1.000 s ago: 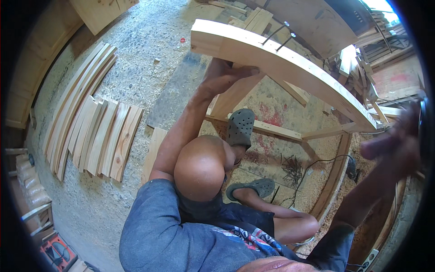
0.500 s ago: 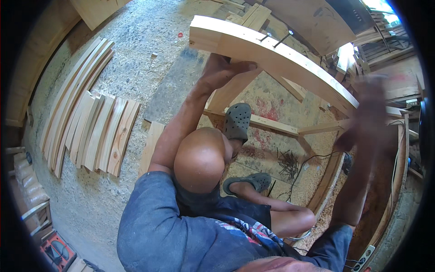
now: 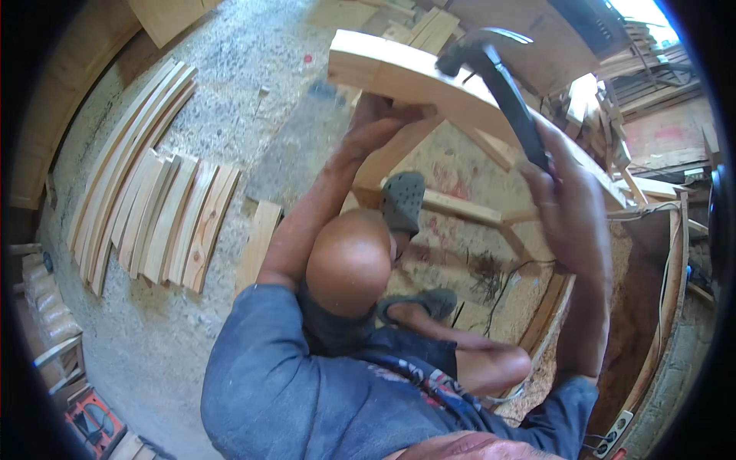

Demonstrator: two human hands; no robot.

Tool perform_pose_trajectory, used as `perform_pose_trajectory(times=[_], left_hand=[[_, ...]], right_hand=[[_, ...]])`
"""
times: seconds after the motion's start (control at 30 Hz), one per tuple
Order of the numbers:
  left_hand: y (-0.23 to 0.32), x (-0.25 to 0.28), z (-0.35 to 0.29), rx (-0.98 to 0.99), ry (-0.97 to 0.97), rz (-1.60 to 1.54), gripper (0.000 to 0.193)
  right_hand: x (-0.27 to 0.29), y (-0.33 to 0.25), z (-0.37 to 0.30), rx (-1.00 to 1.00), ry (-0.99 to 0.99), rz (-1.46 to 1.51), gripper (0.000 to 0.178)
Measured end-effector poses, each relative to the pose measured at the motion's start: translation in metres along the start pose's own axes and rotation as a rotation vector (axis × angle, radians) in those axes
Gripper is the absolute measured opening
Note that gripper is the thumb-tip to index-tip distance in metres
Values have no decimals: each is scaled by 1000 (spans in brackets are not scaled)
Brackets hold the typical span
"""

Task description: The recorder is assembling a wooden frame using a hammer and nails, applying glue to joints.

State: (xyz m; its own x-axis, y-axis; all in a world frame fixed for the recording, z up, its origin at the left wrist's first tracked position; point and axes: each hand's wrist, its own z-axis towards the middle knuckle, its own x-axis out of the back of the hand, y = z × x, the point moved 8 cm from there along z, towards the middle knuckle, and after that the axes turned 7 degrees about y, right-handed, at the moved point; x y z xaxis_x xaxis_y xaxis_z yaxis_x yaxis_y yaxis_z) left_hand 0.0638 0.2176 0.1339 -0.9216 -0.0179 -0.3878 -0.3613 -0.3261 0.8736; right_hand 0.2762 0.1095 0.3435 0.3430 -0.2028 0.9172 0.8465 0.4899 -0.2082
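Observation:
My right hand (image 3: 573, 211) is closed around the handle of a claw hammer (image 3: 512, 103) with a black grip. The hammer's head lies over the top edge of a thick pale wooden board (image 3: 387, 65), where the nails stood, and mostly hides them. My left hand (image 3: 387, 126) wraps around the upper end of a wooden upright (image 3: 395, 153), just beneath the board's left part. Board and upright belong to a wooden frame with a lower rail (image 3: 464, 207). My knee is bent beside my left forearm.
Curved wooden strips (image 3: 130, 165) and shorter cut pieces (image 3: 180, 222) lie on the dusty floor at left. Loose nails (image 3: 484, 274) and a black cable (image 3: 506, 287) are near my feet. A power strip (image 3: 613, 435) sits at lower right, and scrap wood is piled at upper right.
My right hand, blurred at the far right before, has swung inward and left, bringing the hammer down over the nails on the board. My left hand keeps its hold on the upright.

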Motion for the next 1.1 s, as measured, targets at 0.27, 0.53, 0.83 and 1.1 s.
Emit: perform_pose_trajectory(times=[0.27,0.53,0.83,1.1], left_hand=[[13,-3,-4,-96,18,-18,48],[20,-4,3,-114,-36,55,48],[13,-6,2,-102,-60,-4,44],[9,-6,-1,-61,-26,-15,50]], right_hand=[[120,41,4,76,622,-448,37],[73,49,-22,-90,338,99,40],[42,19,-6,27,200,-106,39],[80,-11,9,91,539,-238,43]])
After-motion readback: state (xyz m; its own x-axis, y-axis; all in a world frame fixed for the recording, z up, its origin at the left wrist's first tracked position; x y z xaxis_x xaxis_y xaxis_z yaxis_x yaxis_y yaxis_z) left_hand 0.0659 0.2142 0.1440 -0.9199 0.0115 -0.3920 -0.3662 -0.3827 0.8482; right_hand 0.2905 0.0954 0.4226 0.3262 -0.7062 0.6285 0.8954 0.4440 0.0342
